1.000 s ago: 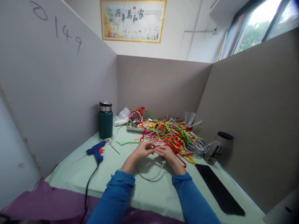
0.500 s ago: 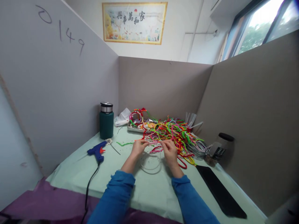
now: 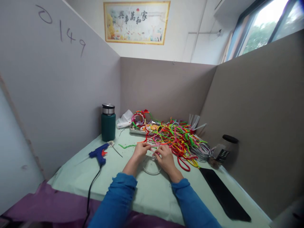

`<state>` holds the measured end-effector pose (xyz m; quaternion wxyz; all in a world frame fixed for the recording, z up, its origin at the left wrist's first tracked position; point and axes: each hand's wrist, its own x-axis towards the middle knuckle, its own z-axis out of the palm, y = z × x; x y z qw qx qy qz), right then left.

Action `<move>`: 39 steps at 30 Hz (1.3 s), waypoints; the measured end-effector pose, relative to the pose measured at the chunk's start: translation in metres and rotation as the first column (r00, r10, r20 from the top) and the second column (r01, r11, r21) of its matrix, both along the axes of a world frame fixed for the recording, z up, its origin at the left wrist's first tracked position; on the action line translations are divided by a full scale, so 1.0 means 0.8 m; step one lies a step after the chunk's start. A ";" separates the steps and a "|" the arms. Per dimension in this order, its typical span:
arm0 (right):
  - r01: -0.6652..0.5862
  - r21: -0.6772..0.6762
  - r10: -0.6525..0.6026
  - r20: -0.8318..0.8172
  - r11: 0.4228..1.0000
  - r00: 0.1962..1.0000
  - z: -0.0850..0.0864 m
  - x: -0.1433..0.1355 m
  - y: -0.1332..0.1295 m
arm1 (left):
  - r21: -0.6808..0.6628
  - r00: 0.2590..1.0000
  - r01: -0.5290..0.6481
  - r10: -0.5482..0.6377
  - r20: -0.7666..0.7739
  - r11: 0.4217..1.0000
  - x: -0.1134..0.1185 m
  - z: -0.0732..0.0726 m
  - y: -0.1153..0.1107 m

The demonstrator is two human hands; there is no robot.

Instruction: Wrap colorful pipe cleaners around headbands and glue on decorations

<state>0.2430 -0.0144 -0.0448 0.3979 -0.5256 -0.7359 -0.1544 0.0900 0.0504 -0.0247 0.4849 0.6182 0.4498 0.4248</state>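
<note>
A thin white hoop (image 3: 152, 173) hangs below my two hands, tilted over the table. My left hand (image 3: 140, 151) pinches the hoop's upper edge, where a pink pipe cleaner (image 3: 153, 148) lies against it. My right hand (image 3: 165, 159) is close beside, fingertips pressed together on the pink pipe cleaner just under the hoop's top. The fingers hide most of the join. A green pipe cleaner (image 3: 127, 146) lies on the table left of my left hand.
Behind my hands is a tangled heap of coloured pipe cleaners (image 3: 177, 133) beside a metal tray (image 3: 140, 132). Left stand a green bottle (image 3: 108, 126) and a blue glue gun (image 3: 98, 154) with its cord. A jar (image 3: 222, 153) and black flat object (image 3: 224, 193) are right.
My right hand has moved left and slightly down, from the pipe cleaner's right end to close by my left hand. My left hand has hardly moved.
</note>
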 end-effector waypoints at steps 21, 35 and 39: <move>-0.127 0.095 0.157 -0.474 0.987 0.866 0.008 0.019 0.006 | 0.191 0.943 0.222 -0.161 -0.291 0.956 0.003 0.000 -0.006; -0.555 -0.323 0.032 -0.844 0.767 0.536 0.005 0.034 0.012 | 0.113 0.906 0.423 -0.418 -0.070 0.899 0.004 0.014 -0.025; -0.592 -0.365 0.041 -0.828 0.718 0.559 0.002 0.033 0.009 | 0.104 0.916 0.402 -0.401 -0.032 0.910 0.004 0.012 -0.023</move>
